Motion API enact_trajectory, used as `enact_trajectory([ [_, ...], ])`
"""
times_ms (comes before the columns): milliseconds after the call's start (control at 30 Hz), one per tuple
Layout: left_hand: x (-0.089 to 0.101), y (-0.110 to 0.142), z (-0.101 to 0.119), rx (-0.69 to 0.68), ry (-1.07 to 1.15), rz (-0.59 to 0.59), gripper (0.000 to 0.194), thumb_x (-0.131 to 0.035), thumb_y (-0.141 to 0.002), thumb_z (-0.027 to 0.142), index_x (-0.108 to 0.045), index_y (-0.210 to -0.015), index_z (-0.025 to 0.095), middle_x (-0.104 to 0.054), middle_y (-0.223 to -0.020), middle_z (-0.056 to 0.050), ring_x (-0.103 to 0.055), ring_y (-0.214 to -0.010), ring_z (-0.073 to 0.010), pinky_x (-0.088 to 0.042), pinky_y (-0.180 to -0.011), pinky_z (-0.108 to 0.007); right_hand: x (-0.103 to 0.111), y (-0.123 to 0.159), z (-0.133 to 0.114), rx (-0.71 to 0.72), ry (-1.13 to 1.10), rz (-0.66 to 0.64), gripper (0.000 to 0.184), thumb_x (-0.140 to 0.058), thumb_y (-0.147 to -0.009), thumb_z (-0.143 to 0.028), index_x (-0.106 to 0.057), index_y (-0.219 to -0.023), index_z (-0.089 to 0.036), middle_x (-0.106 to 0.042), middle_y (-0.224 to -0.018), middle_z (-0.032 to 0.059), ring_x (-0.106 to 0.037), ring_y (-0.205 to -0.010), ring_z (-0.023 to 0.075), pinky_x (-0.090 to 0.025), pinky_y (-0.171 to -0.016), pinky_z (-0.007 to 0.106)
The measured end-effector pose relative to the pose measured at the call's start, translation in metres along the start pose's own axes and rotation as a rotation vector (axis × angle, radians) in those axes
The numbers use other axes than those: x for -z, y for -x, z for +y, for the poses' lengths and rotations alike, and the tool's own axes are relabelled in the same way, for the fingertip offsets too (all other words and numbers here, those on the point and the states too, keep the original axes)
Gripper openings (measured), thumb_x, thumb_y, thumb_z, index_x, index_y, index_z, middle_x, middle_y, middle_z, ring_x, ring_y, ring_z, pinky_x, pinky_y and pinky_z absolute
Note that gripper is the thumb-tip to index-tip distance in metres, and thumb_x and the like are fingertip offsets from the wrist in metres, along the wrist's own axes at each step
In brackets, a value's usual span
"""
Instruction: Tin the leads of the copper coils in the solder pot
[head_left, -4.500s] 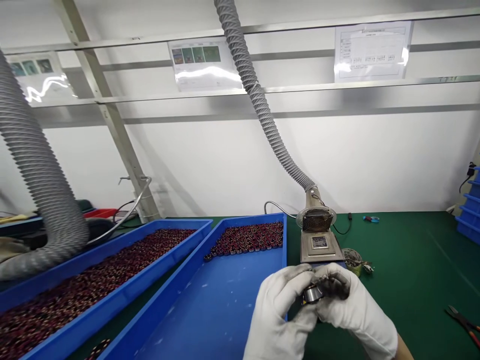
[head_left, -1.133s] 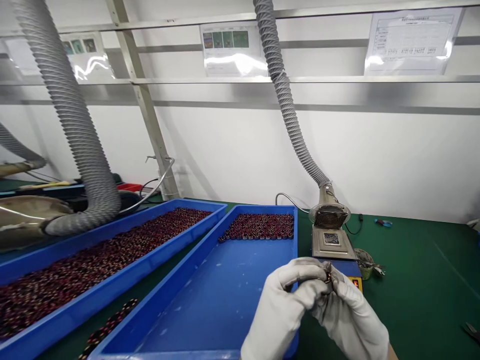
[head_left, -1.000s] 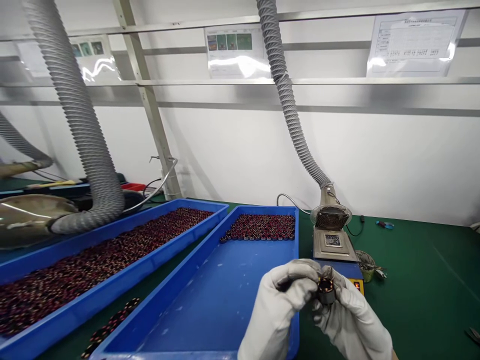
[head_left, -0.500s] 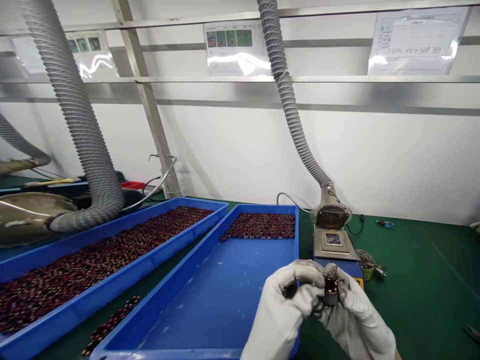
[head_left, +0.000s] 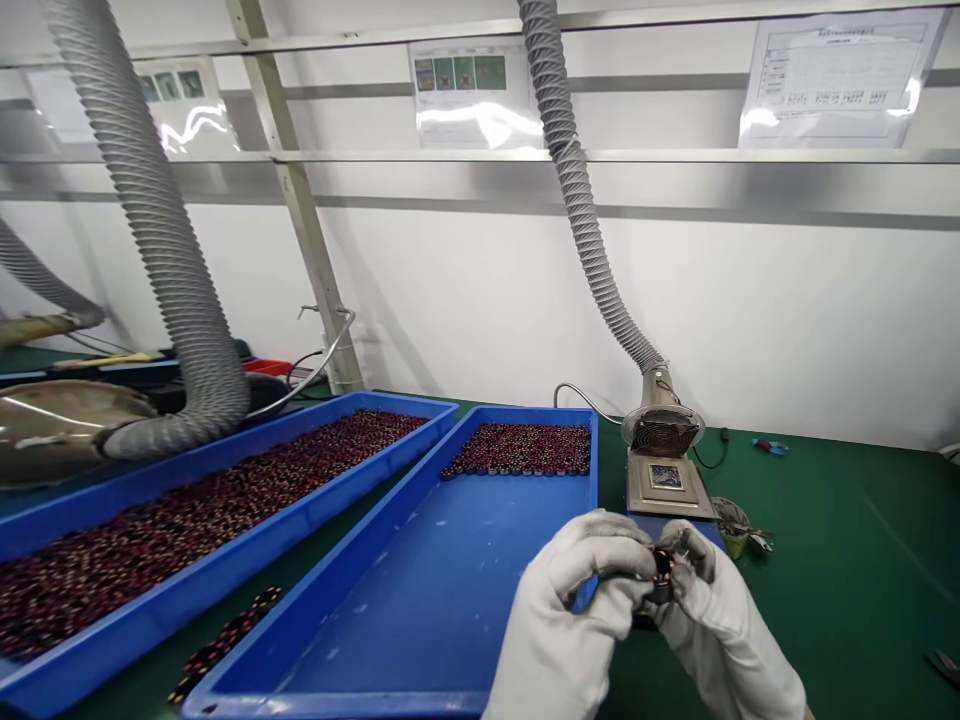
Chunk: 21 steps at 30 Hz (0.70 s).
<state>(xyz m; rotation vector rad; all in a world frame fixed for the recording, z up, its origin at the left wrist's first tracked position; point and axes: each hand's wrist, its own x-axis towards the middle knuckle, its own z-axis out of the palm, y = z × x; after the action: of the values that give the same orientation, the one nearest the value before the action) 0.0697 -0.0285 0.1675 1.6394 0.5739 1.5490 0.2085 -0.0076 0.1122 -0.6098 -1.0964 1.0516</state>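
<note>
Wound coil (head_left: 661, 572) sits pinched between your left hand (head_left: 577, 610) and right hand (head_left: 720, 625), over the near tray's (head_left: 420, 600) right edge; since half a second ago you've tilted it edge-on.

Two blue trays (head_left: 375, 520) (three hoses (head_left: 161, 250))

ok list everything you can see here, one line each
blue trays: two, blue, side by side on the table's left
wound parts: many, dark red, filling the left tray, far end of the right tray
small part: one, dark with copper, pinched between both hands
metal unit: one, silver, right of the trays
hoses: three, grey, hanging
table: one, green
left hand: white glove
right hand: white glove
</note>
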Motion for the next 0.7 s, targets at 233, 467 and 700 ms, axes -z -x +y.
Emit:
enact_trajectory([
  [233, 0.003, -0.005, -0.002, 0.106, 0.188, 0.292, 0.014, -0.065, -0.064, 0.015, -0.068, -0.075, 0.023, -0.067, -0.083, -0.002, -0.06, -0.081, -0.0181, -0.048, -0.07, -0.022, -0.017, 0.017, -0.004, 0.588, 0.508, 0.224, 0.019, -0.063, -0.067, -0.009, -0.052, -0.077, -0.022, -0.062, -0.094, 0.0043, -0.062, -0.08, 0.0162, -0.053, -0.062, 0.024],
  [467, -0.02, -0.004, -0.03, 0.372, 0.494, 0.108, 0.024, -0.072, -0.063, 0.037, -0.069, -0.074, 0.016, -0.068, -0.077, -0.008, -0.061, -0.074, -0.0188, -0.047, -0.072, -0.022, -0.022, 0.028, 0.004, 0.965, 0.968, 0.244, 0.023, -0.055, -0.068, -0.003, -0.053, -0.082, -0.021, -0.057, -0.099, 0.007, -0.057, -0.089, 0.0199, -0.051, -0.071, 0.032],
  [700, -0.005, -0.007, -0.017, 0.29, 0.497, 0.339, 0.024, -0.077, -0.056, 0.031, -0.069, -0.076, 0.021, -0.068, -0.081, -0.003, -0.061, -0.082, -0.0192, -0.047, -0.081, -0.026, -0.035, 0.024, -0.002, 0.924, 0.842, 0.424, 0.022, -0.061, -0.065, -0.003, -0.049, -0.07, -0.021, -0.055, -0.093, 0.0037, -0.057, -0.08, 0.0165, -0.049, -0.06, 0.026],
])
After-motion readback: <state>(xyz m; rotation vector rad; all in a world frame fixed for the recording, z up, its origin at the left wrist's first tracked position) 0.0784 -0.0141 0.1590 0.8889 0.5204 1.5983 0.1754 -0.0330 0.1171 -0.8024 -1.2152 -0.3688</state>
